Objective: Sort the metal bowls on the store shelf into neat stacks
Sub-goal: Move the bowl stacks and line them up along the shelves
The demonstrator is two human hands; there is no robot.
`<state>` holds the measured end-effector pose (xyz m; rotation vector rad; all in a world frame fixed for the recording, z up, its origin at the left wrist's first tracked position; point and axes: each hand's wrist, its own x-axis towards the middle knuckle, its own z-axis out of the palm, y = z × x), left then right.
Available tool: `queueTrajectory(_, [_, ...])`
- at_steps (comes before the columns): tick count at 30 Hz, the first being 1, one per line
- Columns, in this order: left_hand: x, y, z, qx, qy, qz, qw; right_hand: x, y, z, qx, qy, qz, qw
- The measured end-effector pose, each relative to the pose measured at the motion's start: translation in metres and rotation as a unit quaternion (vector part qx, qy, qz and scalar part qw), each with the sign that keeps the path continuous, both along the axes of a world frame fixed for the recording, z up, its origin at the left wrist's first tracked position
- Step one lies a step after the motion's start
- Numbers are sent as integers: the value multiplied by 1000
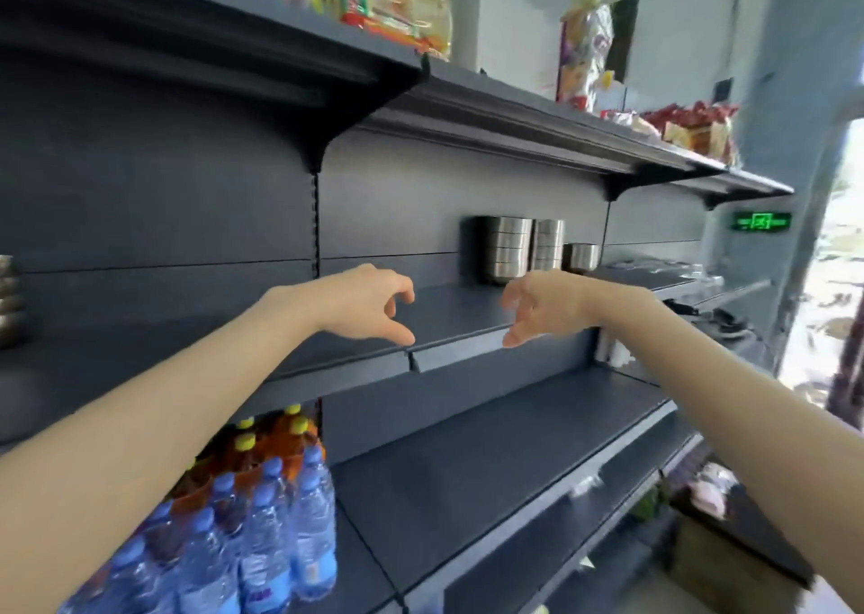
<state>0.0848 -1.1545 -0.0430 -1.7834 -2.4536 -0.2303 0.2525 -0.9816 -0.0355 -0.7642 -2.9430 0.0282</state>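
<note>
Our two bare forearms reach in from the lower corners and draw close over the front edge of the middle shelf (449, 307). Behind them, dark shelving (187, 193) fills the wall from left to right.

At the left end of the lower shelf (491, 464) we see water bottles (262, 534) with blue caps, packed tight. Orange bottles (276, 445) with yellow caps stand just behind them. Bright snack packs (402, 1) sit along the front edge of the top shelf.

The metal bowls stand at the back edge of the middle shelf, against the rear panel and beyond our right hand. We count a tall stack (507, 249), a second stack (548, 244) just beside it on the right, and a low bowl (581, 257) further right; we cannot tell if that one is single. Another stack (7, 300) shows at the far left, half cut off.

Our left hand (369, 302) and right hand (542, 307) hover side by side, apart. Their fingers are loosely curled, thumbs pointing down, released and grasping nothing, with no bowl touched.

A small green sign (761, 221) glows on the right wall.
</note>
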Motion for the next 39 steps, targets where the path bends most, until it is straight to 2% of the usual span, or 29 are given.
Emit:
queueTrajectory(8, [75,135,8,-2,-1,-75,997,97,109,1,-7,19,-71,997])
queueTrajectory(15, [95,252,4,4,11,-100,995,125,214,0,6,25,-93,995])
queueTrajectory(25, [46,417,-6,22,-6,-49,999,59,386,8,39,2,-52,998])
queueTrajectory(32, [1,479,-10,31,-15,13,999,-2,478,14,14,27,7,999])
queueTrajectory(39, [-53,517,-25,53,-51,119,990,-78,563,3,-6,39,92,995])
